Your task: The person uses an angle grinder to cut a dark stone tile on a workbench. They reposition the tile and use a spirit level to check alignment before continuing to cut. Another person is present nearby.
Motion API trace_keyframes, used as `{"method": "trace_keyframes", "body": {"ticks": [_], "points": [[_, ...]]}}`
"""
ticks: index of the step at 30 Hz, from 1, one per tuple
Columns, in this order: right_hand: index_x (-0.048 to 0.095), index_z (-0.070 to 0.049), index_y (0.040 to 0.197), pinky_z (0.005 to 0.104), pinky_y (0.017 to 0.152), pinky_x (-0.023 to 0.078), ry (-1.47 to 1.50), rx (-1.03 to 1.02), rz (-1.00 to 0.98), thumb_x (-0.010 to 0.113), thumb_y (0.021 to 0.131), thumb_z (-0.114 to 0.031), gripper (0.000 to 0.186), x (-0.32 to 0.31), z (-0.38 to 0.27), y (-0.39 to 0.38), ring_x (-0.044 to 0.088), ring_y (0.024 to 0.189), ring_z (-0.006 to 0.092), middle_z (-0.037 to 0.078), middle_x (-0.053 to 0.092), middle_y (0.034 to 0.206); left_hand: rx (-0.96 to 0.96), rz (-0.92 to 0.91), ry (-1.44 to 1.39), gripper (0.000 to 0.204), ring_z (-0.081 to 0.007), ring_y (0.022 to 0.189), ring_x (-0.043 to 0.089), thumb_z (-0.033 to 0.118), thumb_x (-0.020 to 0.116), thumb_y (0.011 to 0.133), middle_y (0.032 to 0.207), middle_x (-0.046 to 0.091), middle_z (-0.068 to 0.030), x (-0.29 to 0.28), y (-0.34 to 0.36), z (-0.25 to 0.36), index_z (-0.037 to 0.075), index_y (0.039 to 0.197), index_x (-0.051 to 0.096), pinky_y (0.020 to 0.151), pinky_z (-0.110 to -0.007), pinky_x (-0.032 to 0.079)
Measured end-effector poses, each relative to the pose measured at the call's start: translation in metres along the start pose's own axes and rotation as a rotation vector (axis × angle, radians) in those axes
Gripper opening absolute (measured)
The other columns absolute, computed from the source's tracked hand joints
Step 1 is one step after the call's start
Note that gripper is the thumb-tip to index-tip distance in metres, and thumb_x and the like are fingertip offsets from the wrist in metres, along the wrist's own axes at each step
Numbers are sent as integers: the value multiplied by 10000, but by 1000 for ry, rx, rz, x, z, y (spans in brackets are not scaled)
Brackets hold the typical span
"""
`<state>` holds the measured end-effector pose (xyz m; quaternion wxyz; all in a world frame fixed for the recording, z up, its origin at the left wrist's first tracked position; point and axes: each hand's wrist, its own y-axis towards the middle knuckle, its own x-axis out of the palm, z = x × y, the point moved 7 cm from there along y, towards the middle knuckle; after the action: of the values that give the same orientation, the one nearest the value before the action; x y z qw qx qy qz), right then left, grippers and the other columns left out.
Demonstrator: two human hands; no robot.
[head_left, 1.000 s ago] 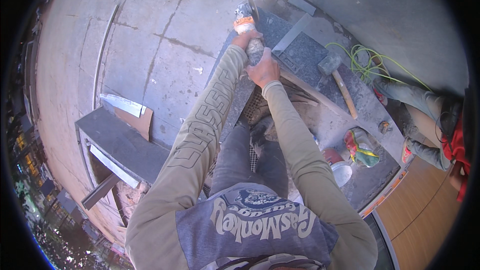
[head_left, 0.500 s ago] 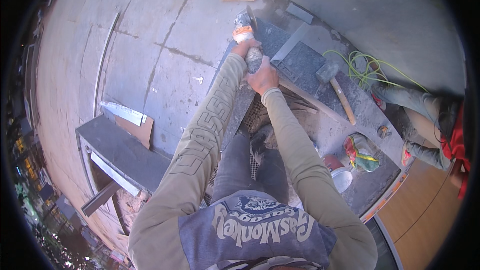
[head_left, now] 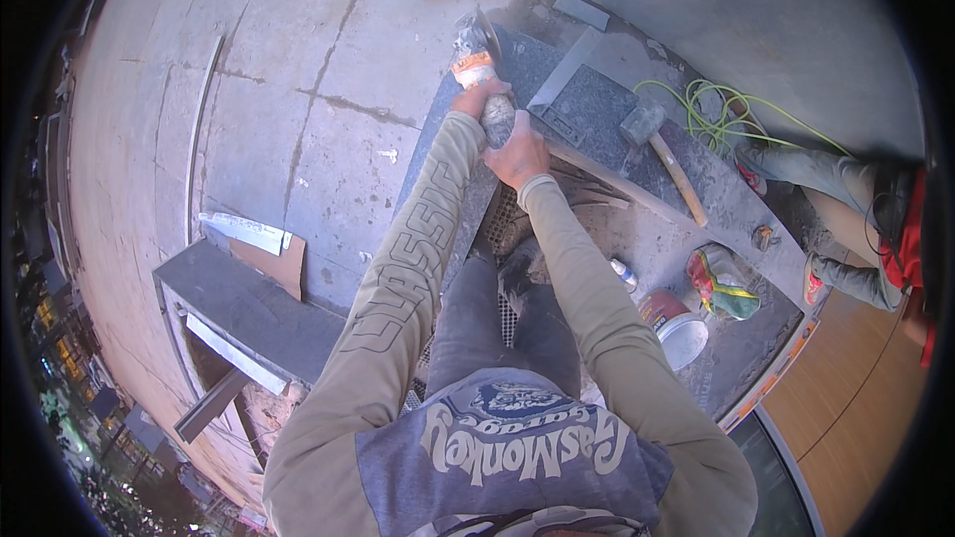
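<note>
My left hand (head_left: 479, 97) grips the upper body of a dusty angle grinder (head_left: 473, 68) with an orange band and a thin upright disc. My right hand (head_left: 517, 154) is wrapped round the tool's rear end. The tool is over the dark grey stone slab (head_left: 433, 154) at its upper part. To the right lie a light flat strip (head_left: 559, 80), a dark stone piece (head_left: 597, 99) and a mallet (head_left: 642, 125) with a wooden handle. Whether the disc touches stone I cannot tell.
A person in red (head_left: 900, 254) is at right beside coiled green hose (head_left: 706, 114). Below are a white-lidded bucket (head_left: 681, 338), small can (head_left: 625, 273) and colourful bag (head_left: 726, 288). A grey ledge (head_left: 249, 298) with boards is at left. A grey wall (head_left: 746, 20) rises upper right.
The view has shifted slightly, and the grinder and both hands sit a little further left in the picture. Both hands keep their grip. The small can shows more fully now.
</note>
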<state>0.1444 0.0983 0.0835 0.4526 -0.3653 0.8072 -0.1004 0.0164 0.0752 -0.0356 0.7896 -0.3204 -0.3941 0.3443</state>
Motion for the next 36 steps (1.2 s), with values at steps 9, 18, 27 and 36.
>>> {"method": "trace_keyframes", "body": {"ticks": [9,18,27,36], "points": [[497,-28,1198,525,917,528,3,29,-5,848,743,-264,622,-3,-3,2,657,1086,473,291,695,1103,-20,-140,5,200,-267,691,688,155,752,810,824,710,-113,11,-7,9,33,941,663,682,-386,592],[467,-37,1235,537,934,531,9,12,-12,826,759,-313,657,4,14,-11,658,1094,468,286,682,1147,-5,-19,69,189,-260,710,690,152,752,806,832,712,-119,0,-4,-14,21,922,682,711,-386,590],[460,-43,1186,532,915,533,12,27,-19,825,767,-295,610,4,24,-28,660,1068,474,285,689,1112,-11,11,51,213,-262,727,697,154,761,799,850,717,-122,-5,-12,-37,11,938,686,722,-391,592],[470,-46,1239,523,883,531,22,27,-15,845,763,-301,658,5,32,-41,665,1053,473,290,697,1095,9,15,74,228,-251,721,696,144,770,793,843,717,-120,-6,-20,-51,3,953,689,702,-388,585]]}}
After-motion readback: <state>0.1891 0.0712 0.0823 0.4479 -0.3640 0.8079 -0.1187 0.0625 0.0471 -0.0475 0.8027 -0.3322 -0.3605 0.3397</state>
